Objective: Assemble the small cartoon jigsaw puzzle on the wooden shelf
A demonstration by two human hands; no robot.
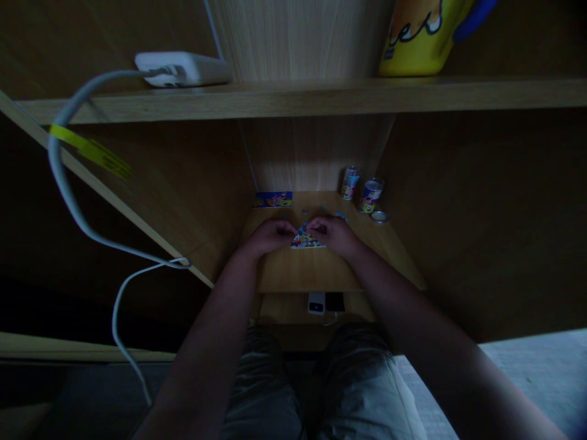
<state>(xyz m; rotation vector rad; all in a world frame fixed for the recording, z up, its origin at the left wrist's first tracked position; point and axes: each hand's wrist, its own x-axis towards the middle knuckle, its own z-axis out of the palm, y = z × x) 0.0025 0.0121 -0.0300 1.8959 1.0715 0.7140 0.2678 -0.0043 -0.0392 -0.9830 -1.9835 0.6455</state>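
A partly assembled jigsaw puzzle (308,241) in many colours lies flat on the wooden desk (312,272). At its left edge is my left hand (272,236), the thumb and fingers closed in a pinch. My right hand (334,233) comes in from the other side, its fingers likewise pinched over the puzzle's upper right part. Whatever is between the fingertips of either hand is too small and dark to make out. Loose jigsaw pieces (341,215) are scattered just beyond the hands.
Two printed cans (350,183) (370,197) stand at the back right, a round lid (379,216) beside them. A picture card (273,200) lies back left. Overhead, a shelf (293,99) holds a white adapter (183,68) and yellow mug (413,43); a cable (76,205) hangs left.
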